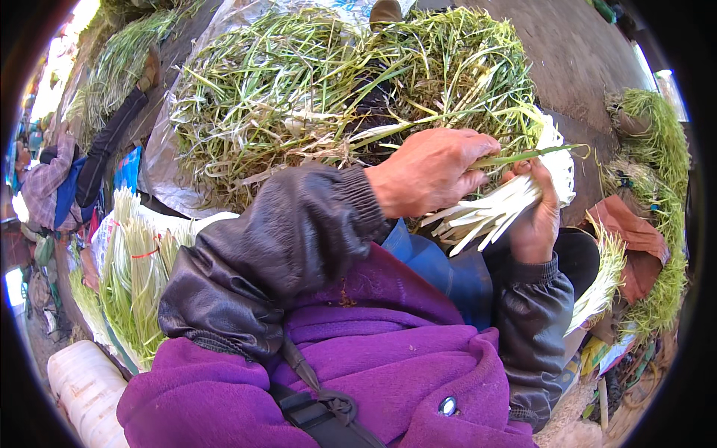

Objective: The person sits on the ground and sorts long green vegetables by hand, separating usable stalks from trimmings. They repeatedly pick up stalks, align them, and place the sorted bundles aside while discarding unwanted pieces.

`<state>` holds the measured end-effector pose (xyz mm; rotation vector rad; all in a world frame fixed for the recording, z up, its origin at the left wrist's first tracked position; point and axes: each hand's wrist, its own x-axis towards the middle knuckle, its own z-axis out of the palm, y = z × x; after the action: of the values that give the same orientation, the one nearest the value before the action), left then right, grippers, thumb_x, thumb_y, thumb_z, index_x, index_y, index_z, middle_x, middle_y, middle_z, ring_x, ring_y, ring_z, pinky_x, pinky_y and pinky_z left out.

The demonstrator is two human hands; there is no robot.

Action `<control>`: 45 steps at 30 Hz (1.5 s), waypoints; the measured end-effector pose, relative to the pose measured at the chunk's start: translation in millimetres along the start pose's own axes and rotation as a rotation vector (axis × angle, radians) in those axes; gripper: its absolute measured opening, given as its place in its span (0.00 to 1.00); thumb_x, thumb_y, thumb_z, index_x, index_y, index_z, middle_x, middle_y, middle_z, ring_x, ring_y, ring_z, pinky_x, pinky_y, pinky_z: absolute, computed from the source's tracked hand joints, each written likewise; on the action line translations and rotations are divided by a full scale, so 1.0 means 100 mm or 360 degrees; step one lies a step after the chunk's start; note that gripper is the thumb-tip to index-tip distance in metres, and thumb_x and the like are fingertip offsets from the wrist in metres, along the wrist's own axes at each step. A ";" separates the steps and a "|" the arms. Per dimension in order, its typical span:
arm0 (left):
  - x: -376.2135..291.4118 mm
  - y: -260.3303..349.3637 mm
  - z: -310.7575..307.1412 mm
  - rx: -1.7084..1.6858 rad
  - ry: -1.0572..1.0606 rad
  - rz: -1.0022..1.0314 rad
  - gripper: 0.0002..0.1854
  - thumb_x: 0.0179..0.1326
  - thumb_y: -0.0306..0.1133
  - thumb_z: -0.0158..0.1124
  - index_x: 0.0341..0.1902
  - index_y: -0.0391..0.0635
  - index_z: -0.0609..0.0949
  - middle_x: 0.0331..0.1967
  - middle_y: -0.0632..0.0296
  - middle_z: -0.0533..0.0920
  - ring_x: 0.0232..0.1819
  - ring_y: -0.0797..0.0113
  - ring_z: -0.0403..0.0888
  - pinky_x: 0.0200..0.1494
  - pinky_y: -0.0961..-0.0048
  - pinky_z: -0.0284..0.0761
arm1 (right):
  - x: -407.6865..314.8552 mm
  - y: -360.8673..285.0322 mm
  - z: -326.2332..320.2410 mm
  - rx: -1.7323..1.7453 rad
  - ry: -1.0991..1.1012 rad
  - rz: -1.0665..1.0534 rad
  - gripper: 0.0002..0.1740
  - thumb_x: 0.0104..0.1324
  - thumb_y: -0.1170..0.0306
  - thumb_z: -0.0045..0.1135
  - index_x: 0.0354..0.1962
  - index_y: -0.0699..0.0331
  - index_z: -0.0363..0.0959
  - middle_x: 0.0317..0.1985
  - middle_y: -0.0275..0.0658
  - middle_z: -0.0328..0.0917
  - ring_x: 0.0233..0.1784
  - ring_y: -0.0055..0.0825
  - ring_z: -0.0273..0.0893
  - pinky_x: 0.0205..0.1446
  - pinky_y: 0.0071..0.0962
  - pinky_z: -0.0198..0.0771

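My right hand grips a bunch of slender white stalks, which look like blanched leek or garlic greens. The cut-looking ends fan out towards the lower left. Pale stalks also show beyond the fingers. From the left, my left hand reaches across to the bunch, thumb and fingers pinching a single green leaf. That leaf lies across the front of the right hand's fingertips. Just beyond both hands spreads a heap of loose green and withered leaves; one long pale stalk runs over it.
Upright bundles of stalks, some banded red, stand at my left near a white plastic container. Another person is at the far left. More stalks and greens lie right. Plastic sheeting edges the heap.
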<state>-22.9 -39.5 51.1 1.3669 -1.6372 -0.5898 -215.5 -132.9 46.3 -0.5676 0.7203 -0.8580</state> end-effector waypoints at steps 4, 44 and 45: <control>0.06 -0.03 0.21 -0.0202 0.0098 -0.0096 0.13 0.62 0.30 0.65 0.48 0.39 0.81 0.30 0.47 0.83 0.30 0.53 0.84 0.37 0.68 0.79 | 0.00 0.01 -0.01 -0.0012 0.0011 -0.0035 0.12 0.64 0.73 0.63 0.43 0.68 0.74 0.36 0.36 0.76 0.39 0.24 0.76 0.49 0.27 0.76; -1.59 -0.70 -0.97 0.1328 0.0317 -0.0632 0.27 0.58 0.17 0.51 0.63 0.43 0.73 0.62 0.47 0.73 0.62 0.50 0.74 0.63 0.63 0.74 | 0.20 -0.40 -0.26 -0.0002 -0.0163 -0.0145 0.12 0.67 0.72 0.59 0.46 0.64 0.70 0.32 0.32 0.77 0.33 0.21 0.73 0.42 0.24 0.73; -1.40 -0.60 -0.84 0.1025 0.0356 -0.0398 0.26 0.58 0.17 0.51 0.63 0.42 0.73 0.63 0.48 0.73 0.64 0.51 0.72 0.65 0.63 0.72 | 0.18 -0.39 -0.23 0.0045 -0.0287 -0.0088 0.11 0.67 0.72 0.58 0.46 0.64 0.70 0.32 0.32 0.77 0.33 0.21 0.73 0.41 0.24 0.73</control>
<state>78.6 91.2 -3.0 2.0413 -1.5406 -0.0240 -242.7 -172.3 52.9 -0.6333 0.5301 -0.8548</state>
